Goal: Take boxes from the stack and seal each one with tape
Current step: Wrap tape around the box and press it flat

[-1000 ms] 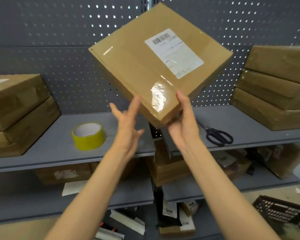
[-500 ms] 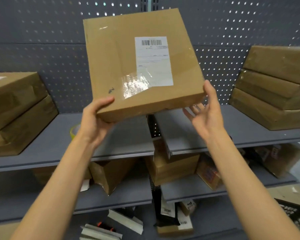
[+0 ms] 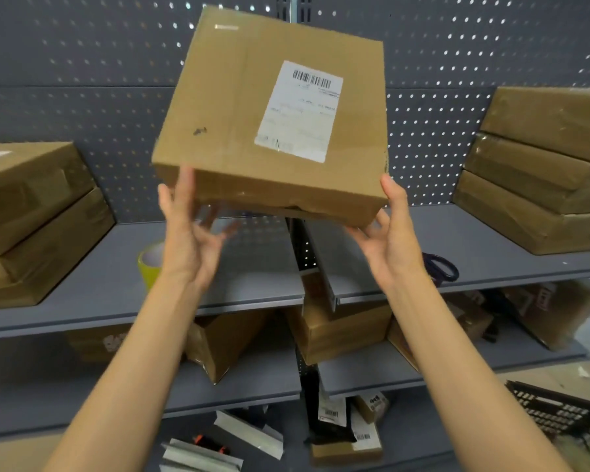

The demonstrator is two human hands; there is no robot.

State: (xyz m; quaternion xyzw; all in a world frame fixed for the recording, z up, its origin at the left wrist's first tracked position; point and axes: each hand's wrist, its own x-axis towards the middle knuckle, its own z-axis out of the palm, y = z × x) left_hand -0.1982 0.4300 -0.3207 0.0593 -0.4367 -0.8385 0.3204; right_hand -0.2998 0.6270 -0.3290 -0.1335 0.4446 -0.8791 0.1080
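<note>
box: you are holding a flat cardboard box point(image 3: 239, 107) up in the air in front of the pegboard wall point(image 3: 82, 80), above the gap between the two upper shelves. it is tilting, with its near edge lower and its top face turning toward you.
label: a white shipping label point(image 3: 298, 110) with a barcode is sitting on the right half of the box's top face; the small print is too blurred to read.
left hand: your left hand point(image 3: 188, 233) is reaching up under the box's near left corner. the thumb is lying against the box's front wall, and the fingers point(image 3: 215, 219) are spreading apart and mostly straight beneath it; they are blurred, so you cannot tell how firmly they are touching.
right hand: your right hand point(image 3: 394, 233) is cupping the near right corner, thumb up along the side edge, fingers curling underneath the bottom and supporting it.
tape: a yellow tape roll point(image 3: 149, 264) is standing on the left shelf point(image 3: 252, 284), partly hiding behind your left forearm.
scissors: dark-handled scissors point(image 3: 440, 267) are lying on the right shelf point(image 3: 474, 247), just beside your right wrist.
stacks: two boxes are sitting piled at the left point(image 3: 38, 219) and three at the right point(image 3: 539, 172), well apart from the one you are holding.
lower shelves: more cartons point(image 3: 341, 332) and loose packets are lying below.
</note>
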